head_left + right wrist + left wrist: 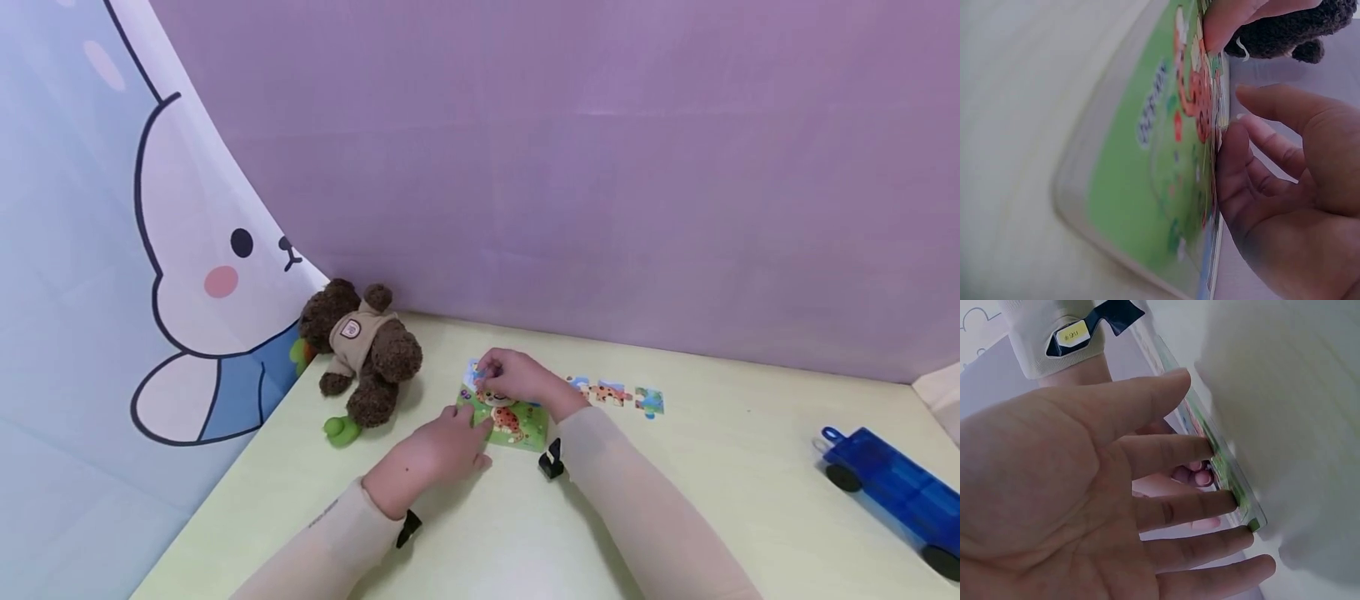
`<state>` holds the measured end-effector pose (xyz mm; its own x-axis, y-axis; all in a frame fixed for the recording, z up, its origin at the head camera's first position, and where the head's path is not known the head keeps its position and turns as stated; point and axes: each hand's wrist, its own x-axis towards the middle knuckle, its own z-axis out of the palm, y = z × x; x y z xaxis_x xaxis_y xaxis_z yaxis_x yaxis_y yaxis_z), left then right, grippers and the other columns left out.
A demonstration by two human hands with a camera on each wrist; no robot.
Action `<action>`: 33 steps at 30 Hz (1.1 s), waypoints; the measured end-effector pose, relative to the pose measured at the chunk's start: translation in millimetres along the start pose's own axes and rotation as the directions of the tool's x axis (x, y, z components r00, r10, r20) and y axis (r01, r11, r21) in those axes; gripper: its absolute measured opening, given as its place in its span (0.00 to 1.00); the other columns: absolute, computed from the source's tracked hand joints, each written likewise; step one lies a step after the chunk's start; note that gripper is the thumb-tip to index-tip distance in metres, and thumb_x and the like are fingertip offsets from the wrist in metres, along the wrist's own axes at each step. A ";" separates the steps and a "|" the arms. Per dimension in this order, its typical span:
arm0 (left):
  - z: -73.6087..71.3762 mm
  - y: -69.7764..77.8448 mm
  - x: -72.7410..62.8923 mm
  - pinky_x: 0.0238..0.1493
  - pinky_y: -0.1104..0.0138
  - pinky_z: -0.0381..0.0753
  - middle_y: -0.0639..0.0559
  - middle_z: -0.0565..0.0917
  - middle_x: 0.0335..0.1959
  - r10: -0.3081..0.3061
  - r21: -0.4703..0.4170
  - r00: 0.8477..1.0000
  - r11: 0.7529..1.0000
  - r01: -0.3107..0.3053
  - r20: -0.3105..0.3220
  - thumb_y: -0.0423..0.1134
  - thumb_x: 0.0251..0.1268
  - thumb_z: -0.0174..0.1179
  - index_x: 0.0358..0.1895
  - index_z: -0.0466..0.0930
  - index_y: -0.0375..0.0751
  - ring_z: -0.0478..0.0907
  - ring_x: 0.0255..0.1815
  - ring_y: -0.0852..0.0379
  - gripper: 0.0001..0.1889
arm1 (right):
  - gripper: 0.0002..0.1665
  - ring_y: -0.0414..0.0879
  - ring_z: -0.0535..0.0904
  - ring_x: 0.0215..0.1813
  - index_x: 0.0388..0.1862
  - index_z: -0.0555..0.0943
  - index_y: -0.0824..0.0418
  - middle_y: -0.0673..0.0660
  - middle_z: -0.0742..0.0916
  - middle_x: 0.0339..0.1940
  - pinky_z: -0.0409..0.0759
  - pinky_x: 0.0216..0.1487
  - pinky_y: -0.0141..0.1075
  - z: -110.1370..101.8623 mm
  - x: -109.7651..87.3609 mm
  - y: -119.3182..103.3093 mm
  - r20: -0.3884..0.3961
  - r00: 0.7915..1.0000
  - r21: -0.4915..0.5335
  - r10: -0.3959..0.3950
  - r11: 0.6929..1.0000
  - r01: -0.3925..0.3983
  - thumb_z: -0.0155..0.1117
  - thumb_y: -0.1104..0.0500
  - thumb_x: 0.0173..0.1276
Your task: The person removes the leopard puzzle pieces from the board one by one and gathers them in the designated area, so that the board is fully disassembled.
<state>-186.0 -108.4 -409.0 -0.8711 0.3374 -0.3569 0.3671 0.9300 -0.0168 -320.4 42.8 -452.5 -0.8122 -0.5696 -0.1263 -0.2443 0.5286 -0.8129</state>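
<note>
A green jigsaw puzzle (525,429) with a spotted animal lies flat on the table in its thin-edged tray (1075,206). My left hand (444,446) rests at its left edge with fingers spread and nearly straight; in the left wrist view the fingertips (1225,500) touch the green edge. Above the puzzle's upper left part is my right hand (517,377), fingers bent, pinching a small puzzle piece that its fingertips mostly hide. The right wrist view shows the thumb (1234,147) low against the puzzle surface.
Loose puzzle pieces (611,392) lie in a row right of the puzzle. A brown teddy bear (375,354) and a small green toy (342,431) are at the left. Far right stands a blue toy wagon (892,483). A purple curtain (600,167) hangs behind the table.
</note>
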 end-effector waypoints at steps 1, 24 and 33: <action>0.1 -0.2 0.4 0.69 0.51 0.86 0.39 0.68 0.79 0.003 0.007 1.000 1.000 -0.003 0.005 0.56 0.82 0.57 0.84 0.64 0.49 0.71 0.76 0.39 0.34 | 0.14 0.45 0.81 0.45 0.58 0.82 0.59 0.55 0.86 0.47 0.84 0.45 0.35 0.3 0.2 -0.2 0.003 1.000 -0.012 -0.002 1.000 0.002 0.69 0.57 0.78; 3.9 -5.9 1.2 0.72 0.49 0.85 0.39 0.60 0.86 0.028 0.001 1.000 1.000 -0.028 0.014 0.61 0.79 0.60 0.85 0.61 0.48 0.65 0.83 0.35 0.40 | 0.21 0.48 0.82 0.57 0.65 0.85 0.61 0.56 0.86 0.57 0.86 0.66 0.46 -1.2 -4.6 -14.6 0.138 0.989 -0.213 -0.050 0.974 0.079 0.69 0.63 0.74; 4.4 -5.4 0.8 0.69 0.52 0.87 0.39 0.64 0.83 0.040 0.049 0.999 0.998 -0.039 -0.002 0.60 0.79 0.59 0.85 0.63 0.49 0.68 0.81 0.36 0.38 | 0.23 0.48 0.79 0.58 0.68 0.81 0.61 0.58 0.83 0.60 0.84 0.66 0.46 -4.9 -7.4 -18.2 0.195 0.980 -0.218 -0.042 0.972 0.085 0.64 0.65 0.75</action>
<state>-187.2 -113.8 -413.2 -0.8564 0.3742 -0.3558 0.4166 0.9078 -0.0481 -312.6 40.5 -434.0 -0.6819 -0.7034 -0.2005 -0.4223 0.6024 -0.6773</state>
